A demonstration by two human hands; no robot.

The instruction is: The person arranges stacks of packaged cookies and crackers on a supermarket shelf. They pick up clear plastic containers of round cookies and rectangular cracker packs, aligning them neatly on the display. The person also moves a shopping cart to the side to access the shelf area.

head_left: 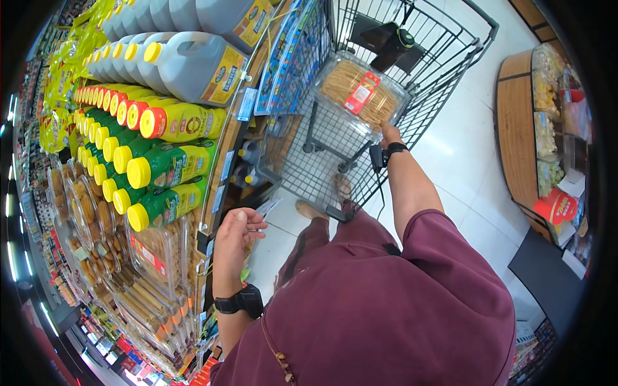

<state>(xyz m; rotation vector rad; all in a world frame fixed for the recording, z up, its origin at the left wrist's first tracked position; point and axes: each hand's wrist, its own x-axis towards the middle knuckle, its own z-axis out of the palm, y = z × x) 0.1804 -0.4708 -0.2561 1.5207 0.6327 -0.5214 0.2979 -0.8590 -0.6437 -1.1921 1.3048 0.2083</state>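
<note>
My right hand [390, 136] grips the near right corner of a clear plastic box [333, 106] packed with thin tan strips. A red label [362, 92] with writing crosses its lid. The box is over the wire basket of a shopping cart [309, 144]; whether it rests on anything is hidden. Nothing is in my left hand [240, 225], which hovers with loosely curled fingers beside the edge of the shelf display. Close to that hand are green bottles with yellow caps [178, 164] and a similar box with a red label [152, 251].
Large jugs with yellow caps [193, 62] line the display's far part. Clear packs of brown snacks [91, 241] fill its near part. Inside the cart's far end is a black device [393, 50]. A wood-sided stand [516, 125] of packed goods borders the tiled floor [463, 159].
</note>
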